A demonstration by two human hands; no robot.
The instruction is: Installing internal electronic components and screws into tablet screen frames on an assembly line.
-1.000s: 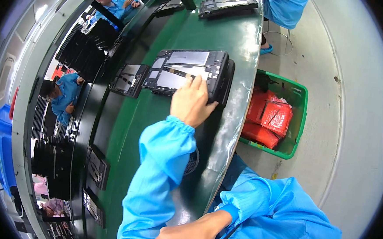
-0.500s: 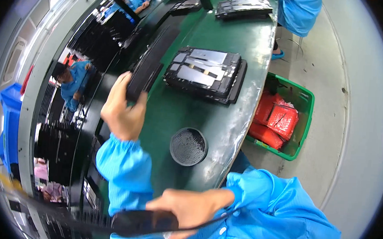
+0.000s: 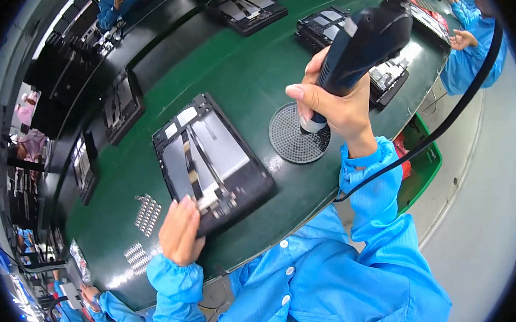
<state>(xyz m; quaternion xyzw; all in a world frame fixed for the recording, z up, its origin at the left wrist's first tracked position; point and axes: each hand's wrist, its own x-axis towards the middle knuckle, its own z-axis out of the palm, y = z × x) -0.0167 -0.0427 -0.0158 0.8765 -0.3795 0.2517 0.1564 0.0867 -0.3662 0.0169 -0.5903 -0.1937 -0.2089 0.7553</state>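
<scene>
An opened black tablet (image 3: 211,161) with bare metal plates and a ribbon strip lies on the green bench (image 3: 245,77) in front of me. My left hand (image 3: 180,230) rests on its near corner, fingers pressing the edge. My right hand (image 3: 335,104) grips a dark electric screwdriver (image 3: 366,40) held upright, with its tip down on a round perforated black dish (image 3: 298,134) to the right of the tablet. A black cable (image 3: 450,114) runs from the tool past my blue sleeve.
Several more open tablets (image 3: 247,7) lie farther along the bench. Small metal parts in rows (image 3: 147,213) sit left of my left hand. A green crate (image 3: 426,165) with red contents stands on the floor at right. Another person in blue (image 3: 471,50) works at the far right.
My view has swung along the bench. My left hand came down from a raised black panel onto the tablet's corner. My right hand lifted the screwdriver from low near my body onto the dish.
</scene>
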